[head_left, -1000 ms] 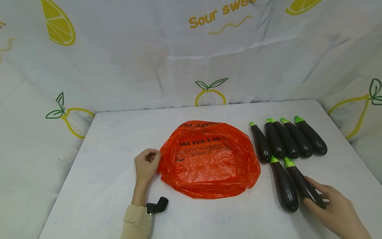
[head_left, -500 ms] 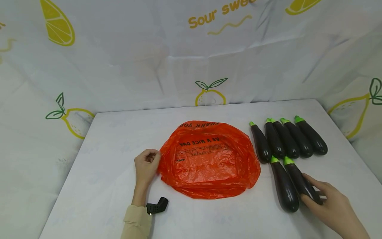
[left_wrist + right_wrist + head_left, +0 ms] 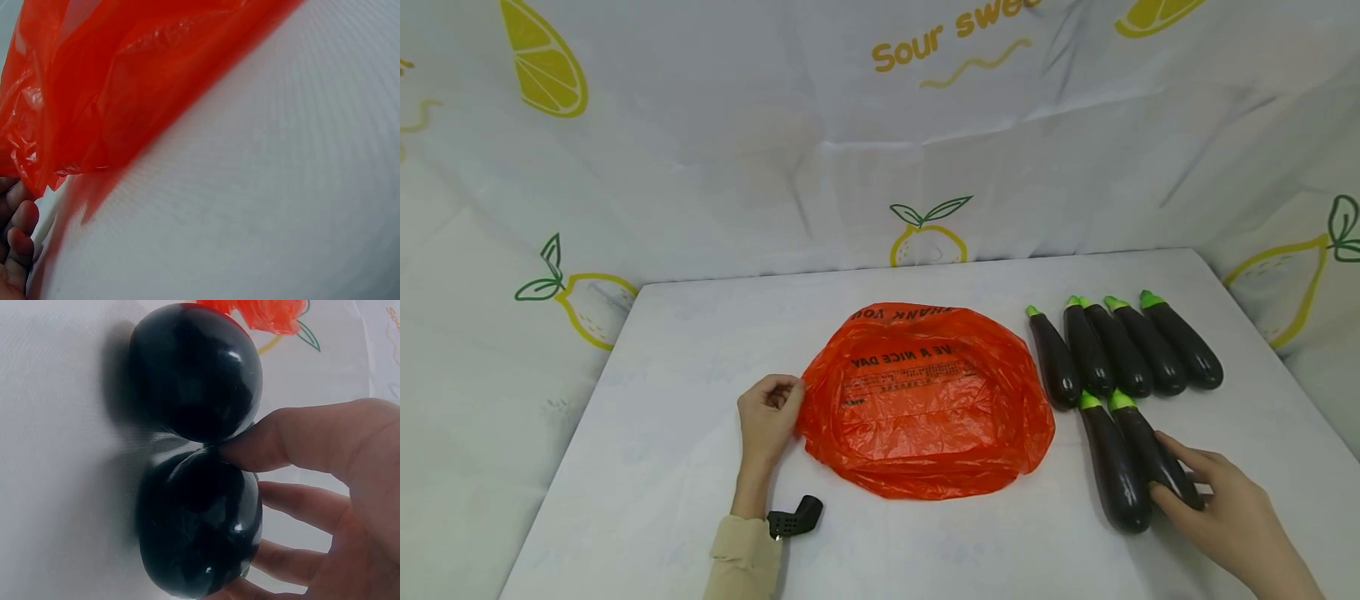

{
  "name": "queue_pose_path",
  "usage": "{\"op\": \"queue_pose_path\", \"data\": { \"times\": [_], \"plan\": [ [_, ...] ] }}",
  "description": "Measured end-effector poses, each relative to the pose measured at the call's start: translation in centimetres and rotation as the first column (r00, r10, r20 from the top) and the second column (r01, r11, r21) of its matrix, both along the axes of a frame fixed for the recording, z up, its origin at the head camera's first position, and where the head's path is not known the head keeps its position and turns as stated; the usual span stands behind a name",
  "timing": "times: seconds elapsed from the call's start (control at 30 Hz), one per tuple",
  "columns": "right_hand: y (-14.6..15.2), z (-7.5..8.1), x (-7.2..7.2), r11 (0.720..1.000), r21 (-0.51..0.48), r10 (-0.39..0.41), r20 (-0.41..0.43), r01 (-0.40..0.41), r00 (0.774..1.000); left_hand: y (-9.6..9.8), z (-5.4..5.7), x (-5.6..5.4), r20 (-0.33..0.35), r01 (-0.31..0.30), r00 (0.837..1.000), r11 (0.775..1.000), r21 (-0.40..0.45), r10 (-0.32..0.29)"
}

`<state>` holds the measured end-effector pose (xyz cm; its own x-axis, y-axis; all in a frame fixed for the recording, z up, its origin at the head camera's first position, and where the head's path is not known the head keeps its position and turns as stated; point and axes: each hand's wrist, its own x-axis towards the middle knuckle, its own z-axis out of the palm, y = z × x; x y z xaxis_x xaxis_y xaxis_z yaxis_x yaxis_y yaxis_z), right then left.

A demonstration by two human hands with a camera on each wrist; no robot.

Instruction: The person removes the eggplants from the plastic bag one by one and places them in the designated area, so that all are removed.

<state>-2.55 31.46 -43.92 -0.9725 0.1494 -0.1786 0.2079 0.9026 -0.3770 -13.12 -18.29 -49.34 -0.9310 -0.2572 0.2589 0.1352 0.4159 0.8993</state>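
A red plastic bag (image 3: 917, 425) lies with its mouth spread on the table, black print showing inside. At its left edge my left hand (image 3: 769, 417) pinches the rim; the left wrist view shows curled fingertips (image 3: 24, 219) beside the crumpled bag (image 3: 112, 94). My right hand (image 3: 1225, 512) grips the lower end of a dark eggplant (image 3: 1157, 458) with a green cap, thumb on one side and fingers on the other. Close along its left lies another eggplant (image 3: 1116, 475). In the right wrist view both rounded ends show, the gripped eggplant (image 3: 200, 525) below the other.
Several more eggplants (image 3: 1120, 350) lie in a row at the back right, right of the bag. A black angular device (image 3: 797, 517) sits by the left wrist. A white lemon-print cloth (image 3: 737, 167) hangs behind the white table (image 3: 662, 417).
My right hand has shifted slightly left and away from me, bringing the lower end of the gripped eggplant nearer its left neighbour. The left hand and the bag have stayed put.
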Motion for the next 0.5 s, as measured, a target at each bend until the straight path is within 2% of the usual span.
{"op": "queue_pose_path", "data": {
  "times": [0.27, 0.43, 0.5],
  "plan": [
    [-0.2, -0.15, 0.05, 1.0, -0.004, -0.011, -0.024, 0.011, 1.0, -0.02, 0.0, -0.09, -0.007, 0.023, 1.0, 0.999, 0.049, -0.022],
    [-0.45, -0.06, 0.1, 1.0, 0.002, -0.017, -0.03, 0.017, 0.999, 0.12, 0.0, -0.26, -0.007, 0.021, 1.0, 0.998, 0.052, -0.021],
    [-0.62, 0.05, 0.18, 1.0, 0.006, -0.011, -0.055, 0.012, 0.998, 0.17, 0.08, -0.26, -0.007, 0.021, 1.0, 0.998, 0.051, -0.021]
  ]
}}
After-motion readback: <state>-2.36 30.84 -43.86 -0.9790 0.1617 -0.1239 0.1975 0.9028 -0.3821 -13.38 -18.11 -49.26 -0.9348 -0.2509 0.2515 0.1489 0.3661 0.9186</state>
